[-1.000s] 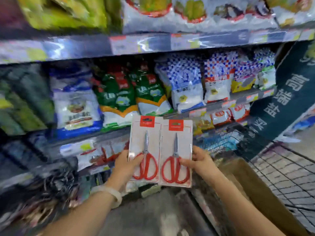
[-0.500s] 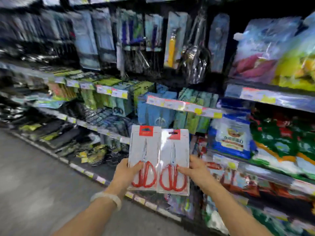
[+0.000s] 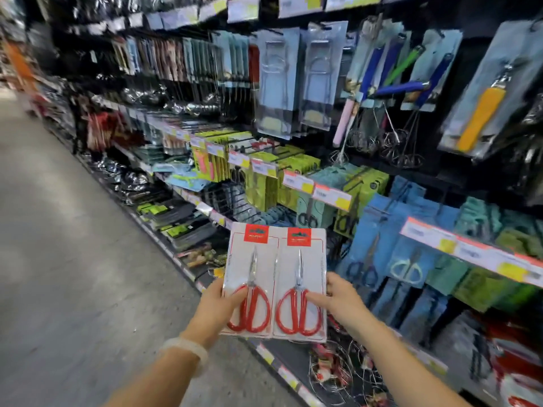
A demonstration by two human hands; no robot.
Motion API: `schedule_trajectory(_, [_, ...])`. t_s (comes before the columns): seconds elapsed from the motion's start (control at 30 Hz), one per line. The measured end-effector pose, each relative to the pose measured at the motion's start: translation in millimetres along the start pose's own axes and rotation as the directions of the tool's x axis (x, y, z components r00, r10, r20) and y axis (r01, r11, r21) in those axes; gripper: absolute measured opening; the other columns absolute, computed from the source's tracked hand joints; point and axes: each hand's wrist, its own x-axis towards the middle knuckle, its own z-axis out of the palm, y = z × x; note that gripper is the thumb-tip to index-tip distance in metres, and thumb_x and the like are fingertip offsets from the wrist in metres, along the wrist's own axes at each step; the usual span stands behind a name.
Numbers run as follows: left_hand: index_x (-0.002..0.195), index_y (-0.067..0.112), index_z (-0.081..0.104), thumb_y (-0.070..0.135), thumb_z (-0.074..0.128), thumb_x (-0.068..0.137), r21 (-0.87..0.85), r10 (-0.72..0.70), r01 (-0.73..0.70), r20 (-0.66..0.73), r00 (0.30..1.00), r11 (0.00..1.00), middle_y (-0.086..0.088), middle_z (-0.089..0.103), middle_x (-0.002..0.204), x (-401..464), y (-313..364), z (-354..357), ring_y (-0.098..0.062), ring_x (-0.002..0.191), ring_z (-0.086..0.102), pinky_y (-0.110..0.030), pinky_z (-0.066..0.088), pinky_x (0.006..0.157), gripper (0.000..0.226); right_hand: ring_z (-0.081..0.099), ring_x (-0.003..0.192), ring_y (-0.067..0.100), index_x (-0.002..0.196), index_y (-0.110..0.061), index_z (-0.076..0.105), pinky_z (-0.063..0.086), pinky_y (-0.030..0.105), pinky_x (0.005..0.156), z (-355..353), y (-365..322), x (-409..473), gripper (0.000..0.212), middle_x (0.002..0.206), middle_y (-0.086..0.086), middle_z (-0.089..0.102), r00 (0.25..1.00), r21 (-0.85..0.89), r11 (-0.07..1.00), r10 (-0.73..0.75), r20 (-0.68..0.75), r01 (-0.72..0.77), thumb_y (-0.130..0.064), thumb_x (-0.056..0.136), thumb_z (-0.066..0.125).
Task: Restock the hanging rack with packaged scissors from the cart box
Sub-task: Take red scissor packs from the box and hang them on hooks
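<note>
From the head view, the left hand (image 3: 217, 306) and right hand (image 3: 338, 301) each pinch a scissors pack (image 3: 274, 277), now swung from the food shelves to the utensil rack (image 3: 367, 218), ready for hanging.

head | 1 view | faces forward-down | near hands (image 3: 273, 306), shelves (image 3: 323, 183) beyond
</note>
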Motion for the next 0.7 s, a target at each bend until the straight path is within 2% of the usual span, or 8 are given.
schedule_trajectory(0.13, [0.098, 0.012, 0.063, 0.015, 0.065, 0.088, -0.001, 0.018, -0.019, -0.064, 0.998, 1.000, -0.006, 0.073, 0.088, 43.6, 13.2, -35.8, -0.018, 0.075, 0.070, -0.028, 0.058, 0.064, 0.010, 0.064, 0.102, 0.019, 0.107, -0.021, 0.056, 0.053, 0.030, 0.084, 35.2, -21.8, 58.3, 0.033, 0.111, 0.004, 0.067, 0.999, 0.015, 1.000, -0.017, 0.044, 0.016, -0.005, 0.081, 0.069])
schedule_trajectory(0.23, [0.104, 0.010, 0.058, 0.017, 0.066, 0.088, -0.031, -0.023, 0.020, -0.090, 0.996, 0.999, -0.005, 0.070, 0.090, 76.2, 16.9, -60.5, -0.018, 0.077, 0.069, -0.032, 0.057, 0.066, 0.020, 0.065, 0.101, 0.020, 0.108, -0.022, 0.057, 0.055, 0.036, 0.086, 60.6, -32.9, 94.5, 0.034, 0.110, 0.003, 0.068, 0.997, 0.020, 1.000, -0.003, 0.077, 0.001, -0.006, 0.081, 0.069])
schedule_trajectory(0.33, [0.103, 0.011, 0.055, 0.015, 0.066, 0.088, -0.045, -0.036, 0.031, -0.110, 0.993, 0.999, -0.005, 0.068, 0.091, 114.7, 21.4, -81.8, -0.019, 0.078, 0.067, -0.031, 0.054, 0.067, 0.019, 0.066, 0.096, 0.016, 0.111, -0.020, 0.056, 0.056, 0.021, 0.070, 85.2, -43.3, 129.1, 0.034, 0.108, 0.003, 0.068, 0.997, 0.027, 1.000, 0.006, 0.083, -0.008, -0.005, 0.083, 0.067])
schedule_trajectory(0.4, [0.106, 0.010, 0.055, 0.016, 0.066, 0.087, -0.040, -0.051, 0.047, -0.095, 0.994, 0.998, -0.008, 0.069, 0.096, 145.9, 24.6, -97.0, -0.022, 0.082, 0.068, -0.035, 0.055, 0.072, 0.022, 0.067, 0.094, 0.015, 0.110, -0.020, 0.055, 0.055, 0.017, 0.064, 102.4, -48.5, 152.9, 0.033, 0.109, 0.003, 0.068, 0.998, 0.029, 0.999, 0.018, 0.062, -0.020, -0.006, 0.083, 0.067])
schedule_trajectory(0.53, [0.108, 0.012, 0.057, 0.020, 0.068, 0.086, 0.008, -0.071, 0.071, 0.009, 0.997, 0.997, -0.010, 0.072, 0.098, 220.3, 37.3, -130.7, -0.026, 0.086, 0.071, -0.044, 0.057, 0.083, 0.027, 0.067, 0.084, 0.008, 0.106, -0.023, 0.053, 0.053, 0.013, 0.057, 140.0, -58.5, 206.3, 0.029, 0.103, 0.000, 0.068, 0.999, 0.061, 0.997, 0.046, -0.001, -0.046, -0.009, 0.084, 0.066])
schedule_trajectory(0.6, [0.103, 0.012, 0.058, 0.018, 0.067, 0.087, 0.033, -0.059, 0.057, 0.051, 0.997, 0.998, -0.011, 0.072, 0.097, 259.0, 47.7, -149.8, -0.025, 0.084, 0.070, -0.042, 0.057, 0.079, 0.020, 0.064, 0.078, 0.003, 0.101, -0.025, 0.052, 0.050, 0.010, 0.052, 161.2, -67.5, 234.1, 0.026, 0.094, -0.005, 0.065, 0.998, 0.087, 0.995, 0.047, -0.049, -0.042, -0.008, 0.086, 0.064])
schedule_trajectory(0.7, [0.103, 0.008, 0.058, 0.015, 0.067, 0.087, 0.072, -0.052, 0.045, 0.102, 0.993, 0.996, -0.013, 0.071, 0.098, 315.9, 64.4, -181.5, -0.027, 0.088, 0.069, -0.040, 0.056, 0.078, 0.019, 0.063, 0.076, 0.003, 0.096, -0.024, 0.054, 0.052, 0.012, 0.054, 196.8, -78.5, 272.6, 0.025, 0.088, -0.008, 0.065, 0.987, 0.135, 0.988, 0.088, -0.137, -0.069, -0.005, 0.085, 0.064])
